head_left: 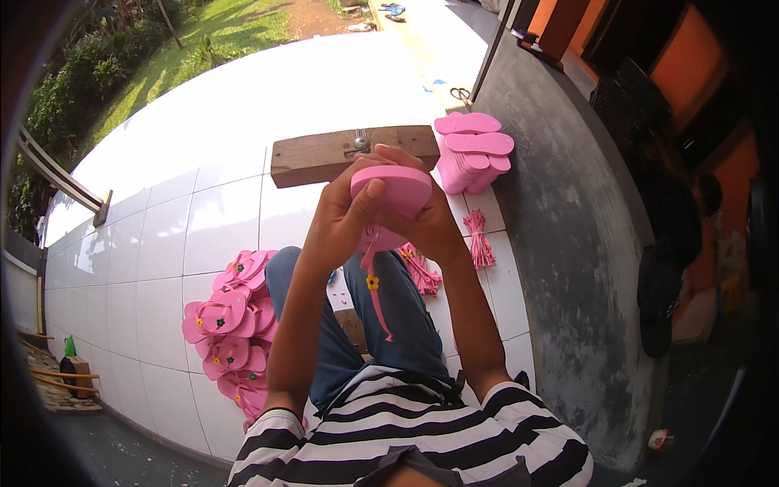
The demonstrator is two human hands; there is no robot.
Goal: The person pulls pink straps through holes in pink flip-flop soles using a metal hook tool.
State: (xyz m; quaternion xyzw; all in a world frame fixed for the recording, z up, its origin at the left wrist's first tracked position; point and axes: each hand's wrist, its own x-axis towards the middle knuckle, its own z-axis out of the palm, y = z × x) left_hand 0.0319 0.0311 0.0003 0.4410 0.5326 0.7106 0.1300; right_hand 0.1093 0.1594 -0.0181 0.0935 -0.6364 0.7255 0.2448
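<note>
- The left hand (345,214) and right hand (432,221) both clasp a pink foam sandal sole (393,185).
- A thin pink strap with a yellow flower (376,303) hangs below it.
- A brown wooden block (312,160) lies beyond the hands.

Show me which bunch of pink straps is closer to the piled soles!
The bunch outside the right forearm, just below the piled soles; the other bunch lies inside that forearm, beside the right leg.

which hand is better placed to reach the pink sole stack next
Probably the right hand: the pink sole stack stands on the person's right, farther from the left hand. Both hands are holding a pink sandal.
</note>
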